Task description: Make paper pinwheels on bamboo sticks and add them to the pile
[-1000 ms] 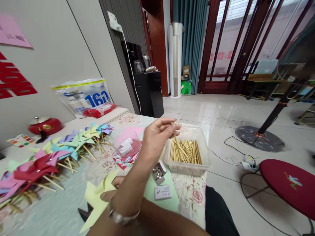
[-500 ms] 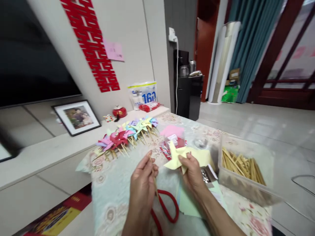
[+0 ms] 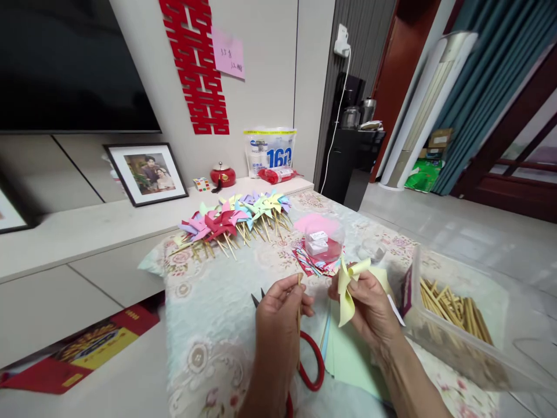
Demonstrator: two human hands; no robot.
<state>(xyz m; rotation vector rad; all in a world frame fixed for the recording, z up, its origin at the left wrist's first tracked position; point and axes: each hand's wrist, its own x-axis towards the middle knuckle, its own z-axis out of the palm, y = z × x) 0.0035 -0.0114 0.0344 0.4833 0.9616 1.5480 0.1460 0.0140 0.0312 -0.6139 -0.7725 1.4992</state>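
Wooden sticks (image 3: pixel 456 307) held in clear plastic bin (image 3: pixel 450 342) at right. Small white boxes (image 3: pixel 317 245) seen in round clear tub (image 3: pixel 337 239); their print too small to be read. "160" printed in blue on plastic bag (image 3: pixel 256 154) at back; handwriting seen on pink note (image 3: pixel 228 53). Single stick (image 3: pixel 299 318) pinched upright between thumb and fingers of left hand (image 3: pixel 281 310), beside scissors (image 3: pixel 321 367). Yellow pinwheel (image 3: pixel 347 296) gripped in closed fingers of right hand (image 3: pixel 372 302), left of bin.
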